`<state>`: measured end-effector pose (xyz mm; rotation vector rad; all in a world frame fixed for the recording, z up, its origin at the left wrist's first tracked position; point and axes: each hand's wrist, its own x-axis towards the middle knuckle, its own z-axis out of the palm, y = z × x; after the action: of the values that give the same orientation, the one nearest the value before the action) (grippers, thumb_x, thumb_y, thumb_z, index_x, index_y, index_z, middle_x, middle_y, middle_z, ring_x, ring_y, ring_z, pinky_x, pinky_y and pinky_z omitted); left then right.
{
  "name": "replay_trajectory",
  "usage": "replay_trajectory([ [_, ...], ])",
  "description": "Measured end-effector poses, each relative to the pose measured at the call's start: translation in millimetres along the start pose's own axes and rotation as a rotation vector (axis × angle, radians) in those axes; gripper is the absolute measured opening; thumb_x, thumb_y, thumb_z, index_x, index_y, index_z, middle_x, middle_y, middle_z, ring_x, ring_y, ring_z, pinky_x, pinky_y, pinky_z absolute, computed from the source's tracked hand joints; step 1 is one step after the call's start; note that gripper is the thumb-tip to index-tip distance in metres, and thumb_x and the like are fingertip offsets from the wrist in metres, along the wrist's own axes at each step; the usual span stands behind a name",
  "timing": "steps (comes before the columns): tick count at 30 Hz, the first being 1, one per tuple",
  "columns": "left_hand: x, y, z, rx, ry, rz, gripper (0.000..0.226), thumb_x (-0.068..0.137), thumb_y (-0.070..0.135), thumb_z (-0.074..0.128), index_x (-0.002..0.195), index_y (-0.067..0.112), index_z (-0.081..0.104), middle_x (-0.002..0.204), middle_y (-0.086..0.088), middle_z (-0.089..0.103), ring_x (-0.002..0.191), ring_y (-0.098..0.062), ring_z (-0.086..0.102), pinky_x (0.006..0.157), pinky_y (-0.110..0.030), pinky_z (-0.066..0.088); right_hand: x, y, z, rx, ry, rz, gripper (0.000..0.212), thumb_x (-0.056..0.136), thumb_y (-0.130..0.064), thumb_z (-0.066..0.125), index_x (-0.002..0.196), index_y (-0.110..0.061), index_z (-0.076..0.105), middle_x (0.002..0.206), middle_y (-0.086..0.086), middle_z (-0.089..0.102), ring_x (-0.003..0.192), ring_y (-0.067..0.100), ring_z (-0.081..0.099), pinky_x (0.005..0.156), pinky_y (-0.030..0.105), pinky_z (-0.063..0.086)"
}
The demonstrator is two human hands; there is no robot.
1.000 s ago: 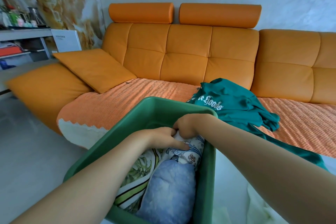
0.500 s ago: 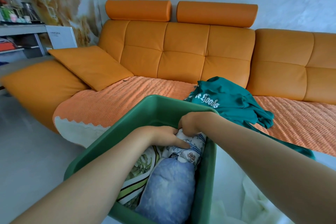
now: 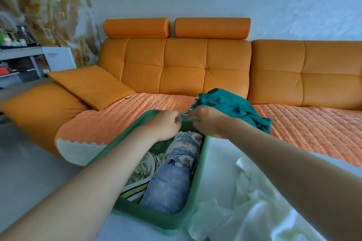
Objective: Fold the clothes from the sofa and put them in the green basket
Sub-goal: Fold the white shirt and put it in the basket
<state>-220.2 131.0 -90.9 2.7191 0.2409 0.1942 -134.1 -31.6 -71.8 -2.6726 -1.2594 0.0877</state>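
Two hands curled, left hand (image 3: 164,126) and right hand (image 3: 208,121), above green basket (image 3: 156,219) far rim, grasp unclear

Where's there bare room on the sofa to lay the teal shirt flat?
Bare seat between the cushion and the teal shirt, behind the basket; a wider stretch right of the shirt. Crowded: the basket, packed with folded clothes.

We see the room in soft, even, slightly cool light; shadows are faint. The wide lens bows the sofa (image 3: 184,64) and stretches our forearms (image 3: 94,191) toward the lower corners. Motion blur smears the wall (image 3: 274,2), the shelf (image 3: 19,53) at left and the pale cloth (image 3: 246,213) at lower right; our left hand (image 3: 164,126) and right hand (image 3: 208,121) look soft-edged.
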Motion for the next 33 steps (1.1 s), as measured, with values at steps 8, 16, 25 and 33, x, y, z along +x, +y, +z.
replay_trajectory([
  [8,-38,133,34,-0.032,-0.016,0.172,0.021,0.098,0.041,0.052,0.1,0.022,0.058,0.1,0.005,0.059,0.078,-0.012,0.055,0.058,-0.03,0.039,-133,51,-30,-0.006,0.007,0.109,0.038,0.098,-0.021,0.041,0.123,-0.034,0.066,0.121,-0.005,0.066,0.099,0.017,0.059,0.084,0.03,0.048],
  [16,-91,190,111,0.231,-0.796,0.103,0.107,0.051,0.077,0.078,0.144,0.038,0.042,0.142,0.012,0.048,0.126,-0.017,0.052,0.105,-0.038,0.045,-252,106,34,0.172,-0.347,0.17,0.068,0.073,-0.055,0.076,0.135,-0.05,0.049,0.134,-0.018,0.049,0.129,0.01,0.046,0.102,0.029,0.039],
  [25,-96,187,179,0.019,-0.266,0.224,0.04,0.084,0.024,0.069,0.124,0.029,0.065,0.124,-0.001,0.063,0.111,-0.025,0.061,0.092,-0.035,0.051,-274,142,95,0.113,-0.061,0.198,0.091,0.069,-0.049,0.082,0.145,-0.049,0.033,0.154,-0.009,0.031,0.141,0.02,0.033,0.109,0.038,0.039],
  [33,-69,184,201,0.046,0.012,0.277,0.026,0.101,0.033,0.047,0.122,0.031,0.061,0.127,0.006,0.052,0.11,-0.024,0.053,0.085,-0.04,0.05,-247,178,97,0.039,0.211,0.445,0.09,0.079,-0.051,0.073,0.152,-0.024,0.029,0.146,0.001,0.04,0.131,0.026,0.044,0.093,0.041,0.048],
])
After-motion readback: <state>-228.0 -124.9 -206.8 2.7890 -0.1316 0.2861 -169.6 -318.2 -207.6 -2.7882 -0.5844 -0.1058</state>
